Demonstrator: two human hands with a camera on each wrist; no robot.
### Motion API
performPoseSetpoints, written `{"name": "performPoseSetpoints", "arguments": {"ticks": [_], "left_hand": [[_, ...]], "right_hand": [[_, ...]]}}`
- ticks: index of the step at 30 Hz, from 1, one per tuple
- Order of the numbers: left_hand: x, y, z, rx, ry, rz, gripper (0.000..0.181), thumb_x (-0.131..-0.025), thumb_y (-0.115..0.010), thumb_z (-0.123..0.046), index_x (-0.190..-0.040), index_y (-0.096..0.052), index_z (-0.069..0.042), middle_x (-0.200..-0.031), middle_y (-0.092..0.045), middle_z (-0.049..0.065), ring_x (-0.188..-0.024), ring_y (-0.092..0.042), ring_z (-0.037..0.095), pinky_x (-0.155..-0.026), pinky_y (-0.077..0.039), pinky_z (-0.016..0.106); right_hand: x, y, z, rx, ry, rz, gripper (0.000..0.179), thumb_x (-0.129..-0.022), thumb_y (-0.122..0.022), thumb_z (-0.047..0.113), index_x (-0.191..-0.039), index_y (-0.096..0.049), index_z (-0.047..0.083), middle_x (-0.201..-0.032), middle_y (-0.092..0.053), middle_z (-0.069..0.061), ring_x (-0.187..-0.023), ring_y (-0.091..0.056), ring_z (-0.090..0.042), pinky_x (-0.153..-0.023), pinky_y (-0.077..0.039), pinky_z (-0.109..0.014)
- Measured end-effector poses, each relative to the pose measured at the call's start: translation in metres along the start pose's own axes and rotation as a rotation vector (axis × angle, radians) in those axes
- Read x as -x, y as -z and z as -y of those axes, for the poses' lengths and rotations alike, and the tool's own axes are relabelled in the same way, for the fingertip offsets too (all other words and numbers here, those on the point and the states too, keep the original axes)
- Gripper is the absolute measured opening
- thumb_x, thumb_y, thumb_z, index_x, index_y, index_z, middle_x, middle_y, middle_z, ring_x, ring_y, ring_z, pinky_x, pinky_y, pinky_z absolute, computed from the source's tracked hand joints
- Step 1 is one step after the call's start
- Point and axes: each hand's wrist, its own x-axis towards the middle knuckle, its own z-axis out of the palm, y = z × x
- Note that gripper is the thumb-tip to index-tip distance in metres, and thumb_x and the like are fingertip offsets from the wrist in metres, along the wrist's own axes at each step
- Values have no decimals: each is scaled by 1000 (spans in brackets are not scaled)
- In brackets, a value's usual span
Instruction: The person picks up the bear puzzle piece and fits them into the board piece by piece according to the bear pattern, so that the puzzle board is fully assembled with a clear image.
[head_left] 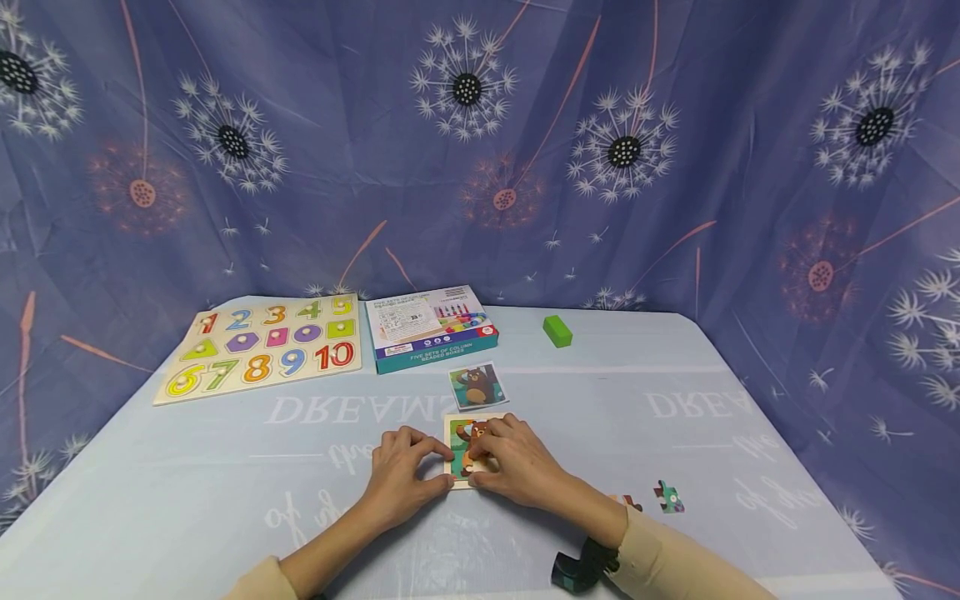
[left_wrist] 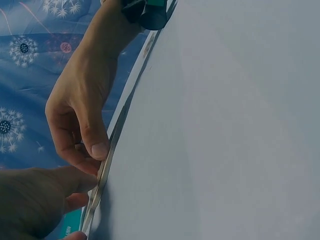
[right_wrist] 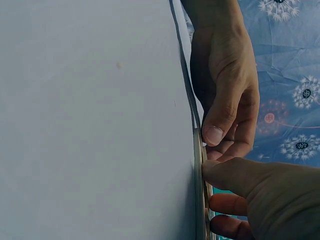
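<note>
A small jigsaw puzzle board (head_left: 457,425) with a bear picture lies between both hands on the table. My left hand (head_left: 401,475) holds its left edge with thumb and index finger. My right hand (head_left: 521,462) reaches over the board's right side, its bent index finger and thumb on a puzzle piece (head_left: 467,468) in the lower part of the picture, and covers much of that side. In the left wrist view the board (left_wrist: 103,172) is edge-on between the fingers; in the right wrist view the board (right_wrist: 199,200) also appears edge-on.
A bear picture card (head_left: 478,386) lies just beyond the board. Loose puzzle pieces (head_left: 669,497) lie to the right, some partly behind the right forearm. Farther back are a number board (head_left: 258,346), a boxed toy set (head_left: 431,329) and a green block (head_left: 557,331).
</note>
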Motion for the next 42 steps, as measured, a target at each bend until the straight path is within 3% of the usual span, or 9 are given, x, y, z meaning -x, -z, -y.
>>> {"name": "performPoseSetpoints", "arguments": {"ticks": [28,42], "left_hand": [[0,-2,-3,-15,12,-5,17,-68,-78,-24,-82,-68,-28,-94,-49,-2,-98,-38,21,-86,-26,48],[0,-4,-1,-15,-1,-21,16,-68,-77,-25,-81,-68,-29,-93,-49,-2,-99,-38,22,-85,-26,47]], "right_hand": [[2,1,0,34,29,-19,24,-73,-76,39,-89,-70,23,-93,-60,9,-91,-48,-10,-81,-40,-31],[2,0,0,-13,25,-22,22,-76,-75,38,-92,-70,24,-94,-60,9,-91,-47,-10,-82,-40,-31]]}}
